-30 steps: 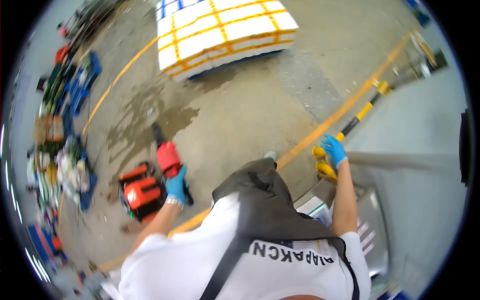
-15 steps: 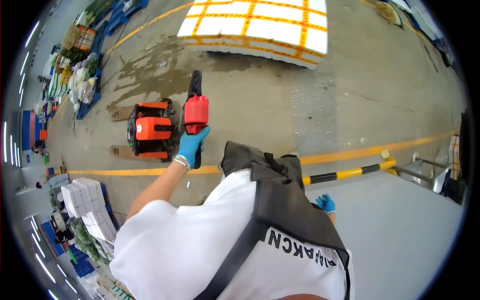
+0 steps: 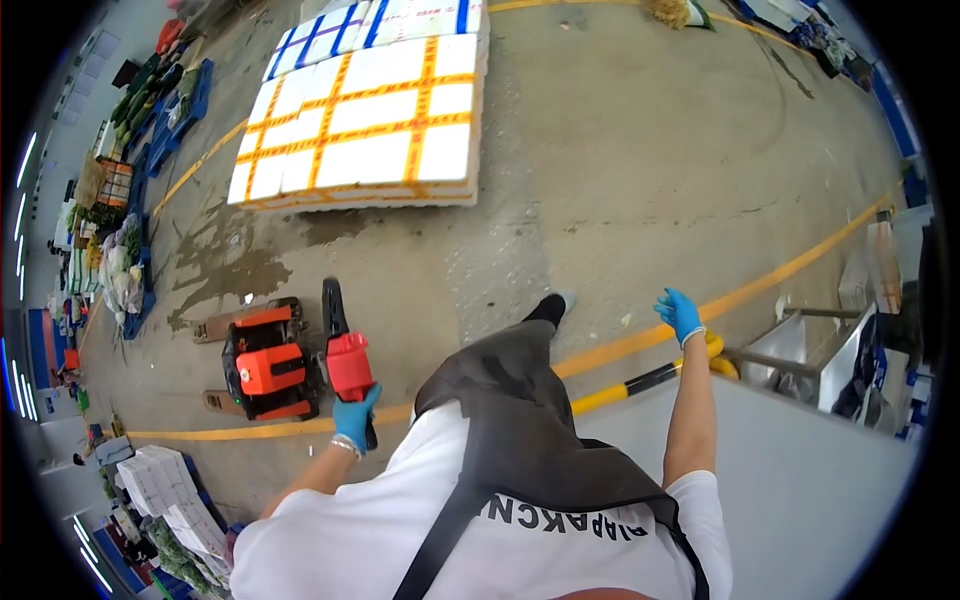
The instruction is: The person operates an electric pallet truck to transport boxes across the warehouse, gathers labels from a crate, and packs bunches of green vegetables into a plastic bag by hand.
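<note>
My left hand (image 3: pixel 352 420), in a blue glove, is closed around the lower black grip of the pallet jack's control handle (image 3: pixel 349 368), which has a red housing. The orange and black body of the electric pallet jack (image 3: pixel 268 368) stands just left of it, forks pointing left. My right hand (image 3: pixel 681 314), also gloved in blue, is held out to the right above the yellow floor line. Its fingers are apart, and nothing shows in it. Nearest to it is a yellow and black barrier rail (image 3: pixel 648 378).
White foam boxes (image 3: pixel 375 120) bound with orange and blue tape stand ahead. Bagged produce (image 3: pixel 122 275) lies on blue pallets at left; stacked white boxes (image 3: pixel 165 490) are lower left. A grey panel (image 3: pixel 760 480) and a metal cart (image 3: pixel 800 345) are at right. The floor ahead has wet patches.
The view has shifted, so the pallet jack and foam boxes appear lower and farther left. My right arm has swung out to the right, and a foot now shows ahead. My left hand keeps its grip.
</note>
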A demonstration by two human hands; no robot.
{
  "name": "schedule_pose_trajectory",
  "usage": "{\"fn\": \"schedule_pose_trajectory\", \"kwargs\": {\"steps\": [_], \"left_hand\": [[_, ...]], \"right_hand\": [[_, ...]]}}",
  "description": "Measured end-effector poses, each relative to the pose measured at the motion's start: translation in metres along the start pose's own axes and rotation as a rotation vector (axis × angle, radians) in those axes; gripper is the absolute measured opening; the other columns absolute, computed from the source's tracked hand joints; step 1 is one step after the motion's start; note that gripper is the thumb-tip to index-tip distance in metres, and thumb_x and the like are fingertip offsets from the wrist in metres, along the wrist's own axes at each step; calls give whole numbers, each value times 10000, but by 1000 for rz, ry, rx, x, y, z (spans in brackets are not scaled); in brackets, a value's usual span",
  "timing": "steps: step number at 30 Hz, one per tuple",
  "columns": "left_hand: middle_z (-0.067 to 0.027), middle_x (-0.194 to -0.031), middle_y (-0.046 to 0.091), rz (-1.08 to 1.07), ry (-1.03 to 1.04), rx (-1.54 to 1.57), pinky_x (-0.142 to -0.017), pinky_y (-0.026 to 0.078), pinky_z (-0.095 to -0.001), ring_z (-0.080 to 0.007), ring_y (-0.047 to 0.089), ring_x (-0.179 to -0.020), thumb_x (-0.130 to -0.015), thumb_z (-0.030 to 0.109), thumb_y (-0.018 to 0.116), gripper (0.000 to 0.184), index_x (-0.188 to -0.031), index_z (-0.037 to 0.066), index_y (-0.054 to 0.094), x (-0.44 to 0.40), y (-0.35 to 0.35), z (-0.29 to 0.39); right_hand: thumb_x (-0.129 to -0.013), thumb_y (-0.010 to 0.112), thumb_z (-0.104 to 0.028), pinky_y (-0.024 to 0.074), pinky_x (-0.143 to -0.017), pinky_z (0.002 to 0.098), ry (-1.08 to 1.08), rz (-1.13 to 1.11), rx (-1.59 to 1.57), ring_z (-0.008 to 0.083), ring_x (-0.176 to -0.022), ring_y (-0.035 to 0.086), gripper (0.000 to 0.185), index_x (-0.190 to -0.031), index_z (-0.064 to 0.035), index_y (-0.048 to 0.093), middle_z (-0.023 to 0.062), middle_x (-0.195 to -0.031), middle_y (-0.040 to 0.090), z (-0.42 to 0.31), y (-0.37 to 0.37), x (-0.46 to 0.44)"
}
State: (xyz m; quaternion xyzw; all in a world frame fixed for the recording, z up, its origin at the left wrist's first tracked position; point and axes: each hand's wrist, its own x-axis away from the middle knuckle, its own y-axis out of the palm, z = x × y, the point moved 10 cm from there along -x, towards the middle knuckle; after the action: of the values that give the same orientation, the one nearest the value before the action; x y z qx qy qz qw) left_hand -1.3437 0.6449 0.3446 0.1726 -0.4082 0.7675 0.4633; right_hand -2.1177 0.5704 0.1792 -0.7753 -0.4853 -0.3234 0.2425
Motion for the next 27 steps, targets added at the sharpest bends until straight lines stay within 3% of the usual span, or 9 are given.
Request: {"fn": "schedule_pose_trajectory", "kwargs": {"steps": [3, 7, 14, 18, 22, 23, 24, 25, 27], "left_hand": [[-6, -611, 527, 2, -47, -40, -451, 385, -295, -125, 463, -471, -697, 270, 845, 369, -893, 99, 583, 20, 88, 26], [-4, -626, 530, 17, -97, 36, -478, 382, -297, -125, 467, -497, -703, 284, 841, 347, -860, 103, 589, 66, 187, 58], [-16, -644, 556, 22, -94, 80, -486, 407, -295, -130, 496, -509, -714, 294, 832, 321, -864, 91, 634, 147, 357, 104], [-7, -620, 553, 55, -77, 2, -476, 401, -303, -129, 500, -497, -710, 336, 828, 340, -836, 97, 622, 194, 479, 132], [-9, -629, 553, 62, -66, -27, -467, 398, -299, -124, 489, -489, -715, 333, 824, 337, -825, 105, 602, 248, 617, 185], [-14, -643, 559, 69, -61, 0, -480, 406, -303, -124, 490, -505, -709, 337, 827, 354, -851, 97, 609, 253, 650, 191], [-15, -645, 557, 65, -68, 31, -486, 408, -302, -126, 487, -508, -710, 331, 827, 357, -860, 95, 606, 265, 683, 209], [-15, -646, 554, 61, -76, 63, -491, 411, -302, -128, 483, -511, -711, 326, 827, 359, -870, 93, 604, 276, 715, 226], [-14, -648, 549, 43, -93, 104, -496, 413, -299, -132, 479, -512, -712, 313, 827, 362, -882, 90, 597, 296, 782, 258]], "right_hand": [[-914, 569, -380, 484, -725, 301, -47, -67, 45, 188, -907, 652, 427, -1252, -120, 547, 76, -1102, 636, -94, -42, -62], [-923, 558, -357, 505, -711, 299, 36, -34, 47, 192, -899, 651, 389, -1225, -113, 558, 82, -1067, 641, -125, -147, -93], [-916, 556, -281, 491, -566, 336, 345, 139, -119, 210, -630, 567, 166, -928, -116, 569, 65, -776, 610, -43, -423, -144], [-902, 568, -256, 483, -549, 357, 581, 152, -100, 215, -586, 554, 122, -869, -139, 558, 44, -708, 582, -72, -569, -180], [-916, 551, -307, 498, -573, 379, 253, 88, -165, 214, -606, 583, 140, -863, -178, 538, 16, -665, 560, -187, -701, -301], [-915, 552, -301, 500, -594, 361, 221, -245, -203, 202, -620, 573, 162, -895, -140, 553, 31, -693, 560, -206, -729, -355], [-912, 560, -290, 490, -607, 319, -88, -250, 313, 209, -671, 584, 194, -937, -98, 570, 62, -780, 581, -240, -774, -409], [-936, 518, -297, 473, -628, 300, -148, 44, 249, 200, -760, 624, 238, -1036, -91, 580, 80, -925, 625, -273, -813, -450], [-958, 478, -309, 471, -686, 298, 29, 173, 34, 214, -893, 650, 298, -1162, -107, 560, 87, -1114, 628, -389, -782, -437]]}}
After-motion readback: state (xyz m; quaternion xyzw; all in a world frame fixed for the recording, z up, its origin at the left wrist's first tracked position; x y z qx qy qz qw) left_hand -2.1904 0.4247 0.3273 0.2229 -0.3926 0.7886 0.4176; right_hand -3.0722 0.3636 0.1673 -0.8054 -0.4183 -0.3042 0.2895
